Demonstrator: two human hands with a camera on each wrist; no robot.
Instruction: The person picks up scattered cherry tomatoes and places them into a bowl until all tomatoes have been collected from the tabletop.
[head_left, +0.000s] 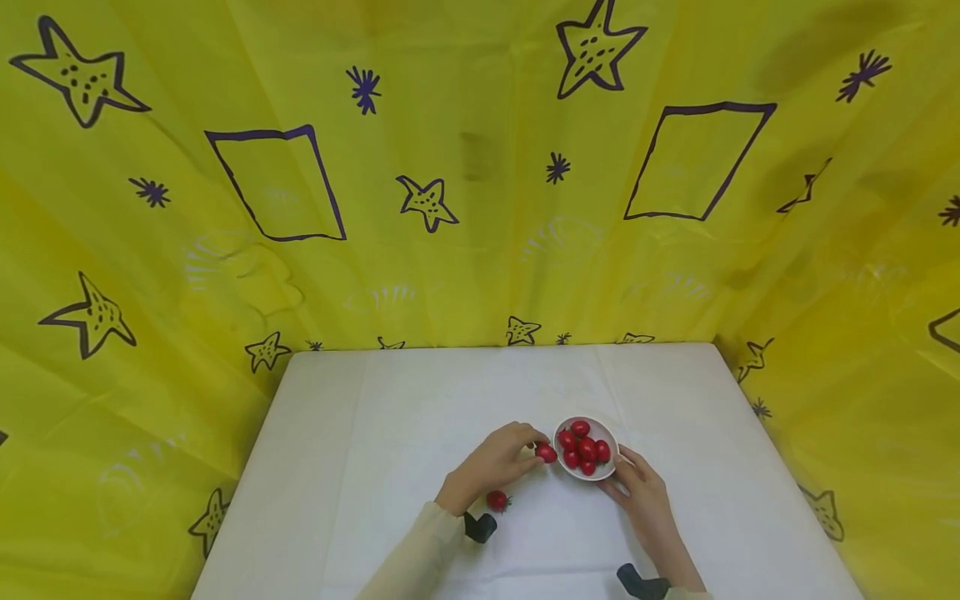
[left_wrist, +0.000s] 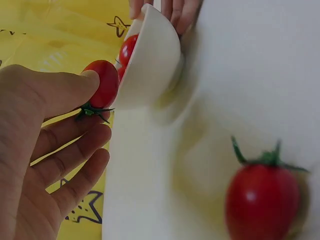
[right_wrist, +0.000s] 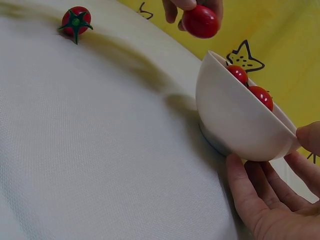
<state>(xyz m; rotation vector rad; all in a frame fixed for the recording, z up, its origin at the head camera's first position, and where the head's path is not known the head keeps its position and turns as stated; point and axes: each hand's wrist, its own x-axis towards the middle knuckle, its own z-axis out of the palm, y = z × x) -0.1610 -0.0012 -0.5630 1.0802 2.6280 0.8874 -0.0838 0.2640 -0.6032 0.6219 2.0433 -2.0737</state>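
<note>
Between thumb and fingers, my left hand pinches a red cherry tomato with a green stem, just left of the bowl's rim. A white bowl holds several more cherry tomatoes. My right hand grips the bowl at its right side, thumb at the rim and fingers under the wall, as the right wrist view shows. Another cherry tomato lies on the table below my left hand; its green stem faces the right wrist camera.
A white cloth covers the table. Yellow sheeting with drawn stars hangs behind the table and on both sides. Dark straps sit at both wrists.
</note>
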